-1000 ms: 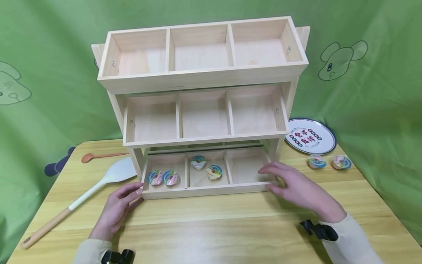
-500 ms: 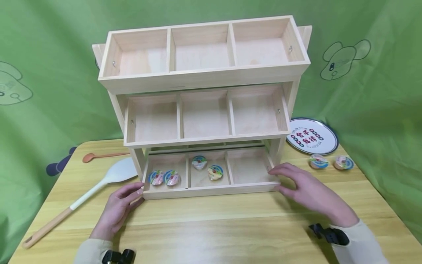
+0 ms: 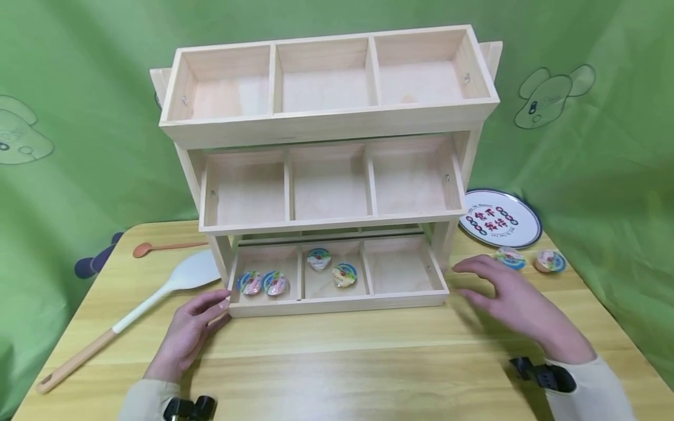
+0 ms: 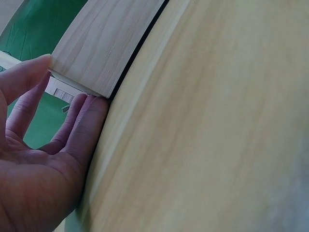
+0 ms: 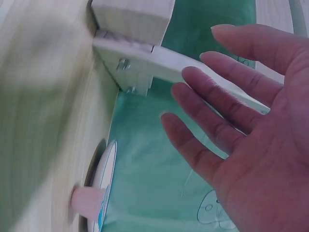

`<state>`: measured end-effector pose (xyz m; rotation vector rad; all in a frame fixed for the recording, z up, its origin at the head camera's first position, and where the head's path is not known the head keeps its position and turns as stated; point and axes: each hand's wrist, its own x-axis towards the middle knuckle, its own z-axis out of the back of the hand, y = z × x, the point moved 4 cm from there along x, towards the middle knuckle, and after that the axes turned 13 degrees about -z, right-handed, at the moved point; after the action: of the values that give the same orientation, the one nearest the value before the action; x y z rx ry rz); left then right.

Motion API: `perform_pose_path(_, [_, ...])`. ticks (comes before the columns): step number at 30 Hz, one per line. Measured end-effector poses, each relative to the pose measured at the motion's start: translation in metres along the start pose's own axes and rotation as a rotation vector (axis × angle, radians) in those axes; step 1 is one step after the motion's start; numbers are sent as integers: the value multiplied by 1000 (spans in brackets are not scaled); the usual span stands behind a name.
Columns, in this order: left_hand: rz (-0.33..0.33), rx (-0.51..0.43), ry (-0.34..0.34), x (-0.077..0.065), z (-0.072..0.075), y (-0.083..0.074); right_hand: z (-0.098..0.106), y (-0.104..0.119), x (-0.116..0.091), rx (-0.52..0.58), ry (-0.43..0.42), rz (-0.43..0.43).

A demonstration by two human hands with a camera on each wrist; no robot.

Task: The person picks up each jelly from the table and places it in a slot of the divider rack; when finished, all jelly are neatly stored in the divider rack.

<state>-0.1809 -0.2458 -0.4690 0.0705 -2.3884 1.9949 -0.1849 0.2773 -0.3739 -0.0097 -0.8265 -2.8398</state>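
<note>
My left hand (image 3: pixel 184 336) touches the left front corner of the bottom tray (image 3: pixel 337 305) of a wooden three-tier rack, fingers fairly straight; the left wrist view shows fingertips at the tray's end (image 4: pixel 104 53). Two pink jelly cups (image 3: pixel 250 283) lie in that tray's left compartment. In the middle compartment are a white jelly cup (image 3: pixel 318 259) and a yellow one (image 3: pixel 344 275). My right hand (image 3: pixel 518 304) hovers just right of the tray with nothing in it. Its fingers are spread in the right wrist view. Partly hidden behind it sits a jelly cup (image 3: pixel 511 258), beside another (image 3: pixel 550 261).
An oval plate (image 3: pixel 497 219) with red writing lies behind the two right-hand cups. On the left are a white spatula (image 3: pixel 186 273) with a wooden handle and a small orange spoon (image 3: pixel 158 249). The rack's middle (image 3: pixel 332 221) and top trays (image 3: pixel 332 126) rise above the bottom one.
My right hand has moved off the bottom tray's right front corner, to the right. My left hand stays at the left corner. The jelly cups lie as before.
</note>
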Motion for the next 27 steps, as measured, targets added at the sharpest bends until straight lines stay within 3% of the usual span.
perform_pose_path(10, [15,6,-6,1,-1,0,8,-20,-2,7,25,-107])
perform_pose_path(19, [21,10,-5,0,-1,0,18,-37,-2,-105,-101,-114])
perform_pose_path(27, [11,7,0,1,0,0,26,-59,4,-102,-143,-115])
